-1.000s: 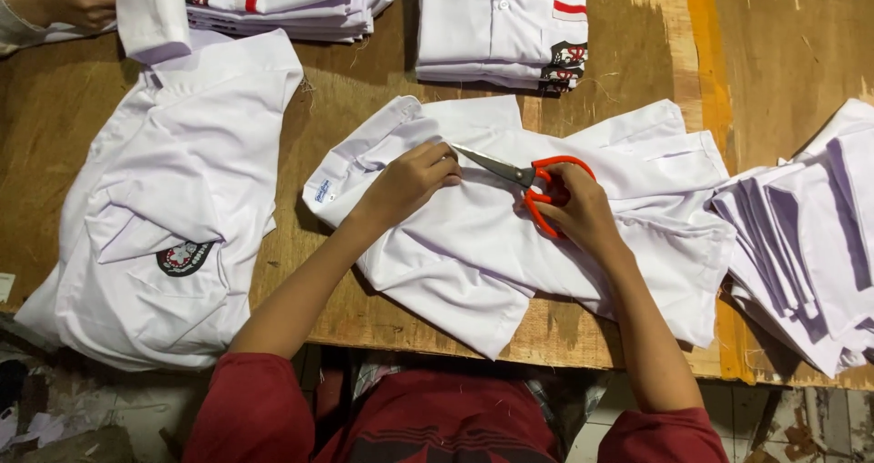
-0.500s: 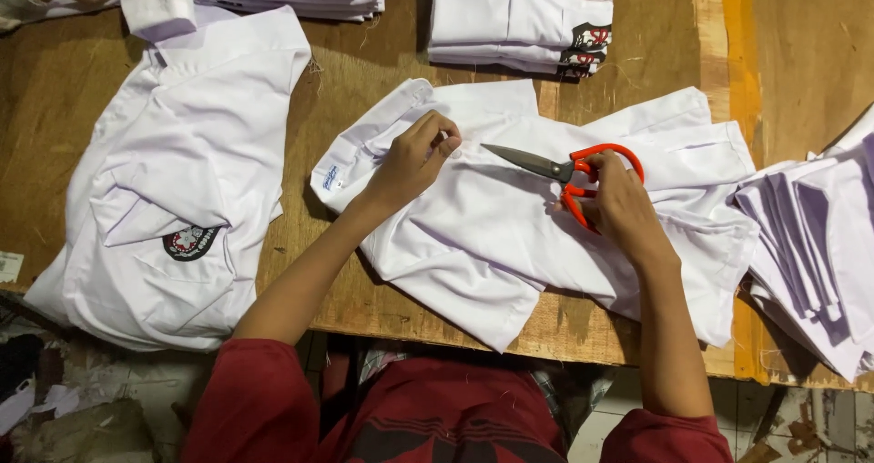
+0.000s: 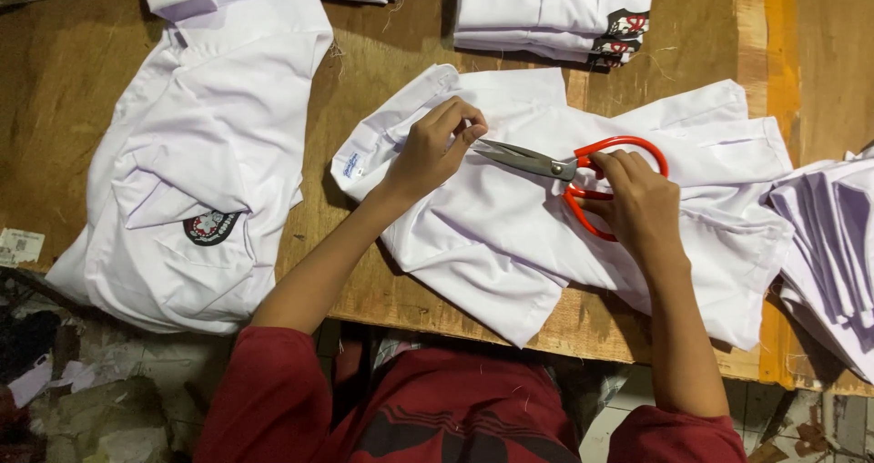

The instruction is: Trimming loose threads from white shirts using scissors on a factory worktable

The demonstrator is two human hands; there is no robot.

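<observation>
A white shirt (image 3: 510,235) lies spread across the wooden table (image 3: 382,90) in front of me. My left hand (image 3: 435,149) pinches the cloth near the shirt's collar end, fingers closed on the fabric. My right hand (image 3: 637,203) holds red-handled scissors (image 3: 564,167) by the loops. Their metal blades point left, the tips almost touching my left fingers. The blades look nearly closed.
Another white shirt with a dark chest badge (image 3: 196,162) lies at the left, hanging over the table edge. Folded white shirts (image 3: 555,12) are stacked at the back. A fanned pile of white cloth pieces (image 3: 833,254) sits at the right edge.
The view has shifted slightly. My left hand stays pinched on the shirt near the collar, and the scissors' tips have come closer to my left fingers.
</observation>
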